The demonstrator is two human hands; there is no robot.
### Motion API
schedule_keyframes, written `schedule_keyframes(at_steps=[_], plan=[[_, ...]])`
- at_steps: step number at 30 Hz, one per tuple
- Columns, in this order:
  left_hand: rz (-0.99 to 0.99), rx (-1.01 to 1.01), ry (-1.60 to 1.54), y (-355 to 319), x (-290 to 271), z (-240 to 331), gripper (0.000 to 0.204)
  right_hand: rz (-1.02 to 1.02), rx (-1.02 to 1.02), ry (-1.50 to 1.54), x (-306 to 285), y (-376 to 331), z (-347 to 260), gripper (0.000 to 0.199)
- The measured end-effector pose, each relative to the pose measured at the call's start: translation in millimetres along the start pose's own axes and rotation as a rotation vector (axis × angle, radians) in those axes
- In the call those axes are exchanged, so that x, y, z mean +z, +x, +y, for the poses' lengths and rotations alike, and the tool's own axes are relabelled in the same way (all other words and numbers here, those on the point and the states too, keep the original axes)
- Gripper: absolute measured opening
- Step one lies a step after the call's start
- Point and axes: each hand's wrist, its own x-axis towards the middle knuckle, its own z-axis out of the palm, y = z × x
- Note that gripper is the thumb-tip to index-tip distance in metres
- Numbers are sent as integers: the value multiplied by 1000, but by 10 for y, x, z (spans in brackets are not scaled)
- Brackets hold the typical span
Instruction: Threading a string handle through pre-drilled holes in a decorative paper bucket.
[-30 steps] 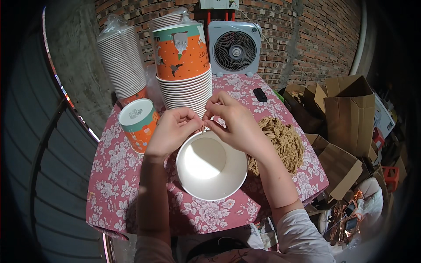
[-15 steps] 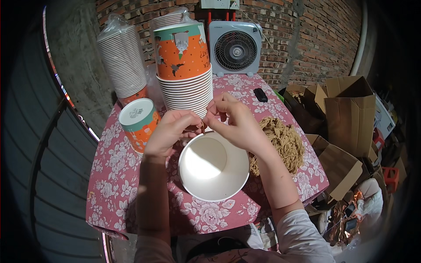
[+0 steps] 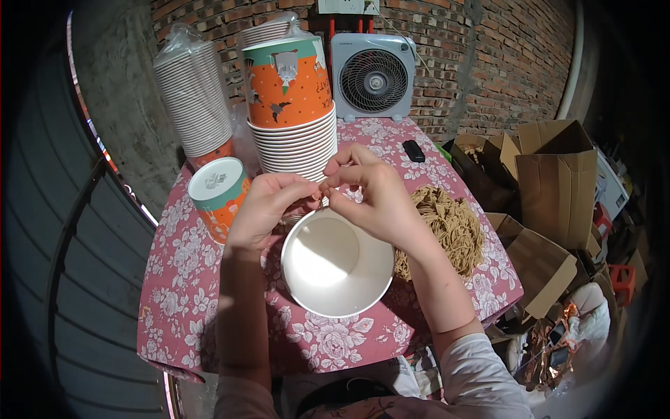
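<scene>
A large white-lined paper bucket [image 3: 338,279] lies tipped toward me, its open mouth facing up at me. At its far rim my left hand [image 3: 269,209] and my right hand [image 3: 373,199] meet, fingertips pinched close together. A short bit of thin brown cord [image 3: 321,201] shows between them; the rest is hidden by the fingers and rim. Beside my right wrist sits a heap of tan cords [image 3: 447,234]. Left of my left hand, an orange and green paper bucket [image 3: 222,202] stands upside down.
Behind my hands rises a tall stack of paper buckets [image 3: 289,91]; another stack in plastic [image 3: 192,98] stands at the far left. A box fan [image 3: 377,77] and a small black object [image 3: 414,151] are at the back. Cardboard boxes [image 3: 555,188] crowd the right beyond the flowered tablecloth [image 3: 188,279].
My fingertips have drawn closer together at the rim. The tipped bucket has shifted very slightly up and left.
</scene>
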Motion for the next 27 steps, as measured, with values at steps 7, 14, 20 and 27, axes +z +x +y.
schedule_keyframes(at_steps=[7,14,20,27], plan=[[-64,26,29,-29,-1,23,16,-31,-9,106,-12,33,89,13],[-96,-2,57,-46,-3,60,17,-107,46,184,-75,52,97,11],[-127,18,81,-63,-44,65,18,-102,10,188,-30,57,84,12],[-121,0,116,-67,-42,90,18,-73,19,161,-32,52,74,12]])
